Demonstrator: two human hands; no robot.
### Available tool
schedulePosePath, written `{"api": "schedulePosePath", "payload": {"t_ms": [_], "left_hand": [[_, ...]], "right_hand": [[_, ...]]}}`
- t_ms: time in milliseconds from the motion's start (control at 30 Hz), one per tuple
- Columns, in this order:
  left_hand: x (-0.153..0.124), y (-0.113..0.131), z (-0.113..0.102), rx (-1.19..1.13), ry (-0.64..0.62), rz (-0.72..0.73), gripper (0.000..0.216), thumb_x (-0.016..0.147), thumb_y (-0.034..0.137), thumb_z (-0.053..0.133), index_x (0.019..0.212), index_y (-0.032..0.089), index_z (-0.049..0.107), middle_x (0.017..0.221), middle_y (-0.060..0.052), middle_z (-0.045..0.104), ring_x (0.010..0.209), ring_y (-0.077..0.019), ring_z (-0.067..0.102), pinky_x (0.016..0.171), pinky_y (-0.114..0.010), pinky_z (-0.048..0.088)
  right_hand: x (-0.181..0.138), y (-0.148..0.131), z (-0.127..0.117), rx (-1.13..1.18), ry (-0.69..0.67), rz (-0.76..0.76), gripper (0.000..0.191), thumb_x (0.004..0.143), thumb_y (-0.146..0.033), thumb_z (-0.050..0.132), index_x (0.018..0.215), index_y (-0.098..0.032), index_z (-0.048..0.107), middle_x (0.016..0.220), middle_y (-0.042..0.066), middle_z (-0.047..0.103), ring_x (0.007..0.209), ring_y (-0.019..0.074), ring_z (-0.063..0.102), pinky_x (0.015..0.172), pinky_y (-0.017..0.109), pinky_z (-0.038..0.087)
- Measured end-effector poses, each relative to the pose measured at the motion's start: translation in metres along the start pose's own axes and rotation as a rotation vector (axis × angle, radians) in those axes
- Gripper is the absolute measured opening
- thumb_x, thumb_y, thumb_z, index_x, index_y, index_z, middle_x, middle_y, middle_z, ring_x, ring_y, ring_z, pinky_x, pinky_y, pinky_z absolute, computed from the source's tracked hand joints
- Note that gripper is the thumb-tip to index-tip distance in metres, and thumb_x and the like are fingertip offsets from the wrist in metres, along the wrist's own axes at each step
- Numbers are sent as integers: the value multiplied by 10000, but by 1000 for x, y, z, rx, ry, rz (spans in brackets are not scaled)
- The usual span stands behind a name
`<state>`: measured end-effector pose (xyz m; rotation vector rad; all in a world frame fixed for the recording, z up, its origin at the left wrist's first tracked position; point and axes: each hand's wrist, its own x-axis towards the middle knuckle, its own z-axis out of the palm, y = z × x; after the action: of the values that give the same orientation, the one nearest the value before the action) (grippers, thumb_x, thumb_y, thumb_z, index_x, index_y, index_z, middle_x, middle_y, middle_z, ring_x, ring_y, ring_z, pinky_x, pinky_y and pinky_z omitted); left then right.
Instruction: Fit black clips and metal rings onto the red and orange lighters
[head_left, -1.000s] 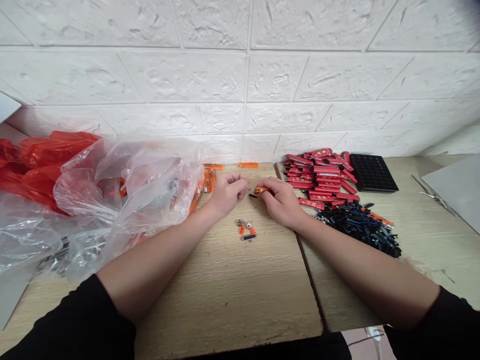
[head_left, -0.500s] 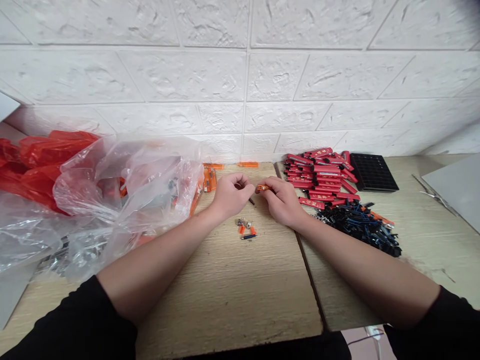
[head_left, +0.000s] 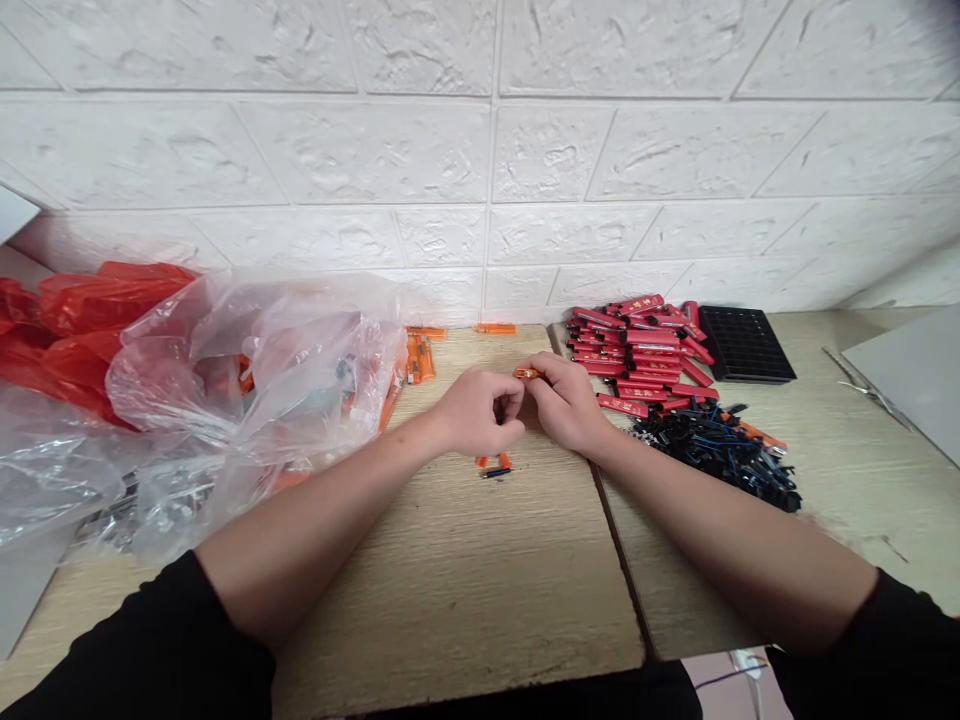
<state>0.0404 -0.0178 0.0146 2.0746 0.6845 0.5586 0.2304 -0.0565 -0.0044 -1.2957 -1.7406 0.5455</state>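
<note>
My right hand (head_left: pixel 566 400) is closed on a small orange part (head_left: pixel 526 373), pinched between thumb and fingers above the wooden table (head_left: pixel 465 580). My left hand (head_left: pixel 480 412) is curled just left of it, fingertips touching the right hand, over a small cluster of loose orange and metal bits (head_left: pixel 495 464). What the left fingers grip is hidden.
A clear plastic bag (head_left: pixel 247 390) with orange parts and red bags (head_left: pixel 67 320) fill the left side. A pile of red sticks (head_left: pixel 637 350), a black grid tray (head_left: pixel 744 345) and a heap of black and blue pieces (head_left: pixel 712 450) lie to the right. White brick wall behind.
My left hand has moved down and right, from beside the orange part to over the loose bits, now covering the metal ones. My right hand stays almost still.
</note>
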Motion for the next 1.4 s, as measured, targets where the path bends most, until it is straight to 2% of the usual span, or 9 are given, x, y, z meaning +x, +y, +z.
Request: {"api": "schedulePosePath", "payload": {"t_ms": [133, 300, 567, 767, 967, 1133, 1300, 1400], "left_hand": [[-2, 0, -4, -42, -84, 44, 186, 628, 141, 603, 606, 219, 435, 563, 53, 422, 546, -114, 351, 545, -299, 233], [-3, 1, -8, -68, -155, 36, 170, 614, 150, 601, 593, 220, 448, 560, 45, 435, 539, -117, 358, 533, -302, 234], [-2, 0, 0, 28, -42, 78, 220, 662, 160, 630, 607, 214, 424, 568, 53, 448, 554, -104, 362, 550, -289, 271], [-1, 3, 0, 78, -64, 139, 66, 662, 138, 653, 701, 187, 632, 642, 30, 611, 574, -108, 487, 565, -266, 355], [-1, -2, 1, 83, -87, 251, 136, 683, 129, 659, 736, 178, 775, 747, -21, 723, 635, -135, 611, 600, -270, 434], [-1, -4, -2, 105, -148, 218, 117, 651, 133, 645, 668, 189, 746, 627, 1, 666, 557, -128, 553, 576, -289, 402], [0, -7, -7, 69, -237, 191, 111, 608, 121, 600, 576, 192, 679, 553, 15, 614, 532, -125, 497, 571, -307, 364], [0, -7, -6, -27, -167, 113, 121, 624, 124, 573, 592, 188, 671, 557, 17, 592, 535, -120, 476, 547, -298, 329]], "right_hand": [[0, -1, 0, 7, -16, 14, 189, 915, -159, 501, 788, -222, 625, 822, 36, 678, 804, 216, 617, 759, 352, 438], [0, -1, 0, 15, -21, 21, 194, 899, -142, 506, 789, -216, 647, 835, 38, 698, 810, 216, 623, 762, 356, 437], [0, 1, 1, 21, -21, 40, 201, 915, -152, 501, 745, -211, 592, 770, 16, 631, 761, 197, 571, 738, 339, 400], [0, 0, 1, 20, -21, 52, 211, 920, -168, 499, 718, -212, 540, 733, 9, 578, 742, 190, 539, 722, 334, 370], [0, 0, 1, 17, -2, 57, 207, 909, -170, 506, 710, -211, 549, 729, 10, 595, 737, 190, 555, 722, 333, 376], [-1, 0, 1, 10, -21, 47, 194, 896, -151, 511, 781, -204, 659, 820, 33, 690, 813, 209, 624, 774, 341, 429], [0, 1, 0, -15, -23, 49, 206, 896, -153, 514, 790, -208, 682, 849, 42, 728, 831, 218, 649, 774, 344, 447], [0, 1, 0, -26, -20, 47, 203, 899, -153, 519, 786, -209, 677, 846, 40, 730, 827, 217, 650, 779, 343, 451]]}}
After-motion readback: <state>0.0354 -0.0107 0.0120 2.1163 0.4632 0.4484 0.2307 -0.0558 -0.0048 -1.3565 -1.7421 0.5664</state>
